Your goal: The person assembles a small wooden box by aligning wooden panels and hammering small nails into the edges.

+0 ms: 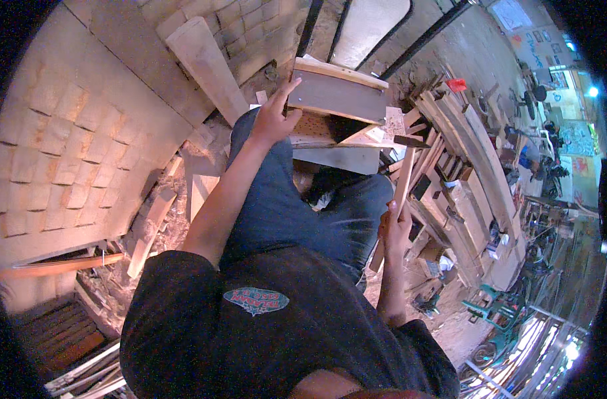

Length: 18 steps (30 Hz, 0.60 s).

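Observation:
A wooden box-like piece point(339, 95) with a dark grey panel lies across in front of my knees. My left hand point(275, 120) is at its left end, index finger along the end and thumb at the lower edge, gripping it. In my right hand point(395, 228), closed round a wooden handle, is a hammer point(404, 174). Its dark head points up and away from me, near the right end of the box. Beneath the box are a light wooden piece with a speckled surface point(315, 126) and a pale board point(343, 158).
Stacked timber point(473, 146) and loose offcuts crowd the right side. A broad plank point(207, 66) leans against the block wall point(64, 146) at the left. Black metal legs point(426, 40) stand beyond the box. A green machine point(503, 309) is at the lower right.

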Available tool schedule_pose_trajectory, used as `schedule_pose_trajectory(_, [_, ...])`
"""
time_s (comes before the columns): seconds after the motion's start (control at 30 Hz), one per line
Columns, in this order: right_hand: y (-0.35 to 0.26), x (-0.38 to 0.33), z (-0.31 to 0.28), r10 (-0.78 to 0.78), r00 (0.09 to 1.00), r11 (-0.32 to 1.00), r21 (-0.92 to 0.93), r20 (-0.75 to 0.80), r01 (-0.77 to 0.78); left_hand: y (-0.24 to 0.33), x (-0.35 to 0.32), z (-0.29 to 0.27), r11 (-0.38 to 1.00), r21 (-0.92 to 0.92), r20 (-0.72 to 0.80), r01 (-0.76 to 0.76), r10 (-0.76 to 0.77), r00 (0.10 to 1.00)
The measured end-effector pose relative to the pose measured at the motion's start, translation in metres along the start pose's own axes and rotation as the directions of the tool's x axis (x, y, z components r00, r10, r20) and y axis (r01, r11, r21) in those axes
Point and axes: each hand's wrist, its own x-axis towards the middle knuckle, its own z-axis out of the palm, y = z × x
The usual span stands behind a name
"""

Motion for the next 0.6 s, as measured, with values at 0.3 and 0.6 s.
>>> schedule_pose_trajectory(0.3, [0.083,-0.023,-0.005,-0.007,0.999,0.981,-0.196,-0.051,-0.003,0.005,-0.003,0.006,0.991,0.105,-0.027,-0.079,0.082,0.996])
schedule_pose_trajectory(0.6, [0.083,-0.028,0.002,0.154,0.986,0.948,-0.292,0.061,-0.130,0.018,-0.003,-0.002,0.869,0.382,-0.087,-0.314,0.372,0.924])
